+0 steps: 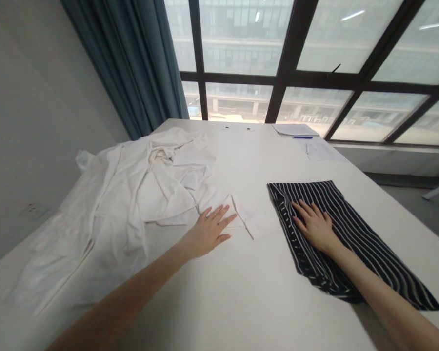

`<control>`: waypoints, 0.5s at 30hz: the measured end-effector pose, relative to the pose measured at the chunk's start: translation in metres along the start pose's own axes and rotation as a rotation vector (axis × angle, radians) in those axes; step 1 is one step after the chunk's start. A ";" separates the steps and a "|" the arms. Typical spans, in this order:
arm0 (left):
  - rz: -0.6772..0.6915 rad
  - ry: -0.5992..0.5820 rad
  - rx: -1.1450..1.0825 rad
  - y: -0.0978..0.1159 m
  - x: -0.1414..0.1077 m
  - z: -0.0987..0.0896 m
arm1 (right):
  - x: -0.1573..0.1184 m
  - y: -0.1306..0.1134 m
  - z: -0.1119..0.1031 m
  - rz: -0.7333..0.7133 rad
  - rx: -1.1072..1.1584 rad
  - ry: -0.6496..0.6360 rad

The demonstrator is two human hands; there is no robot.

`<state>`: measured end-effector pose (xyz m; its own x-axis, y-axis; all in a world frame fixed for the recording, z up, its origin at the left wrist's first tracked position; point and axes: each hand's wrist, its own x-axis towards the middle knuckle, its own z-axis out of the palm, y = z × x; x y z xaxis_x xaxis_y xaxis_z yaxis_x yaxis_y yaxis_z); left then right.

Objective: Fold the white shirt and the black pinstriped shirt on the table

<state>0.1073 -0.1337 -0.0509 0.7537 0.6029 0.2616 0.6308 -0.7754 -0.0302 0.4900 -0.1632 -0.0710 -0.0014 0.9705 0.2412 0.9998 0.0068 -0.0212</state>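
My left hand [208, 233] is open, fingers spread, over the end of a white garment sleeve [247, 214] near the middle of the table. That sleeve belongs to a crumpled white garment [131, 190] heaped across the left side. On the right, my right hand [314, 225] lies flat with its fingers apart on a black-and-white striped cloth [354, 229]. The striped cloth is folded and lies mostly flat, with ruffled edges on its left side. Part of it is hidden beneath my right forearm.
Papers [296, 129] with a blue pen [302, 137] lie at the white table's [241, 307] far right, near a loose sheet [325, 151]. Behind the table are dark-framed windows [241, 83] and a blue curtain [135, 58]. A grey wall [40, 122] stands at left.
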 end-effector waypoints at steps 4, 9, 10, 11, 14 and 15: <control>-0.040 0.019 -0.049 -0.001 -0.007 -0.002 | 0.008 0.065 -0.001 0.069 -0.027 -0.043; -0.090 0.006 -0.087 0.002 -0.004 -0.002 | 0.016 0.145 -0.012 0.133 -0.020 -0.152; -0.092 0.002 -0.094 0.002 -0.004 -0.003 | 0.017 0.155 -0.015 0.138 -0.019 -0.162; -0.093 -0.001 -0.099 0.002 -0.004 -0.003 | 0.018 0.162 -0.017 0.145 -0.017 -0.170; -0.098 -0.004 -0.109 0.002 -0.004 -0.004 | 0.022 0.168 -0.018 0.150 -0.003 -0.193; -0.100 -0.001 -0.112 0.002 -0.003 -0.004 | 0.023 0.165 -0.018 0.153 0.004 -0.189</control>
<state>0.1052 -0.1383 -0.0477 0.6887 0.6782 0.2565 0.6780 -0.7277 0.1036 0.6556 -0.1444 -0.0519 0.1452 0.9882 0.0490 0.9886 -0.1429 -0.0471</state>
